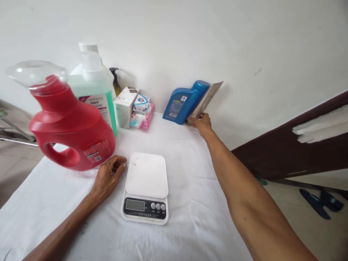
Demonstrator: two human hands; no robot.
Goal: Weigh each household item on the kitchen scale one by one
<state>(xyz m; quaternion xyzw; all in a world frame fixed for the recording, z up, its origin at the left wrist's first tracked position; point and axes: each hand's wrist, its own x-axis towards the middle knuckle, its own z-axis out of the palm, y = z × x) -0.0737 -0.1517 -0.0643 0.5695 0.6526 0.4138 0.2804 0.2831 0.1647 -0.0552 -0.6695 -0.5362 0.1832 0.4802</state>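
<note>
My right hand [201, 122] reaches to the far side of the table and grips a thin grey pouch [207, 98] that leans against a blue bottle [185, 102] by the wall. My left hand [108, 176] rests flat on the white cloth, fingers loosely curled, holding nothing. It lies between a red detergent jug [69, 123] and a white digital kitchen scale [146, 185], its fingertips close to the scale's left edge. Nothing lies on the scale's platform.
A large green pump bottle [94, 90], a dark small pump bottle [116, 82], a white box [124, 106] and small packets [141, 112] stand at the back left. The cloth-covered table [190, 170] ends at the right, with floor and dark slippers [319, 202] beyond.
</note>
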